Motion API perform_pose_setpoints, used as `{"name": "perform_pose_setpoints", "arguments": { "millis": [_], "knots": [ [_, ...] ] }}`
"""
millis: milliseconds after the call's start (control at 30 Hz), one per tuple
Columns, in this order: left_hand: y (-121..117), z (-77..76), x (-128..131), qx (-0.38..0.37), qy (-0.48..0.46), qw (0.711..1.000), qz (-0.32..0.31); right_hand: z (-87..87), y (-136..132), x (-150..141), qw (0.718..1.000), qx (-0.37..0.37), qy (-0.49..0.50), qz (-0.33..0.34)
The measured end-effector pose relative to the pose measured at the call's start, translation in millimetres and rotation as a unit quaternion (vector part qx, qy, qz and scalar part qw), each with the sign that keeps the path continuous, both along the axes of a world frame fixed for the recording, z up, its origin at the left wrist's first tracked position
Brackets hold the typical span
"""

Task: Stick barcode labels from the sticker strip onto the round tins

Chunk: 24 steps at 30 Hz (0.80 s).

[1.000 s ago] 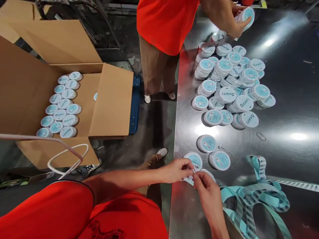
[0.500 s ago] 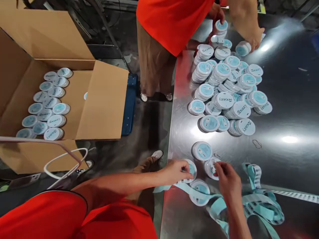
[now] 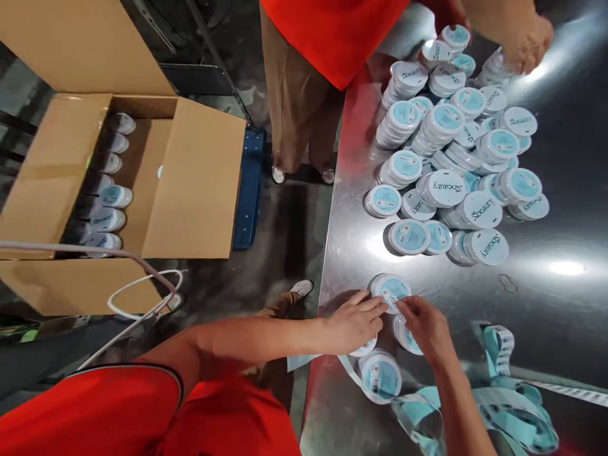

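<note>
Lower right of centre, left hand (image 3: 357,323) and right hand (image 3: 426,328) touch a blue-labelled container (image 3: 391,286), grips unclear; stacked containers (image 3: 446,188) crowd the upper right.

The left hand (image 3: 356,324) and the right hand (image 3: 428,328) touch one labelled container (image 3: 390,285) on the metal table (image 3: 560,310). Many stacked containers (image 3: 445,189) are farther away; at left is an open carton (image 3: 202,183).

"beauty", dark lettering, legible on several white lids (image 3: 447,188) of stacked containers. Print on blue labels (image 3: 409,238), sticker strip (image 3: 506,342): too small to read.
</note>
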<state>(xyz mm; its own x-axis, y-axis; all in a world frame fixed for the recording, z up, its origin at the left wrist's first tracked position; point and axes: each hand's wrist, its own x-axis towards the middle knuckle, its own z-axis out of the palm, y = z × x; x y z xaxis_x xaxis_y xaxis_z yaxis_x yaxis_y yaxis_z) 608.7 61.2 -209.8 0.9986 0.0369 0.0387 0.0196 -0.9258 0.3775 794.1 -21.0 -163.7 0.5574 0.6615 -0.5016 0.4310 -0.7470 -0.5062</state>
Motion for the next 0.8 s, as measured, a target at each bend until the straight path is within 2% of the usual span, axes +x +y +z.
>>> {"name": "perform_pose_setpoints", "arguments": {
  "millis": [100,333,533,800],
  "knots": [
    [-0.6,-1.2,0.2,0.008,0.007,1.000,-0.008,-0.2,0.5,3.4,1.000,-0.016,-0.010,0.021],
    [-1.9,-4.0,-1.3,0.024,-0.040,0.999,0.008,-0.3,4.5,5.7,0.998,-0.040,-0.023,0.042],
    [-1.3,0.6,1.1,0.024,-0.052,0.998,0.031,-0.9,7.9,7.6,0.996,-0.064,-0.022,0.052],
    [0.7,9.1,6.1,0.023,-0.045,0.998,0.033,-2.0,9.0,8.8,0.995,-0.073,-0.021,0.067]
  ]
}}
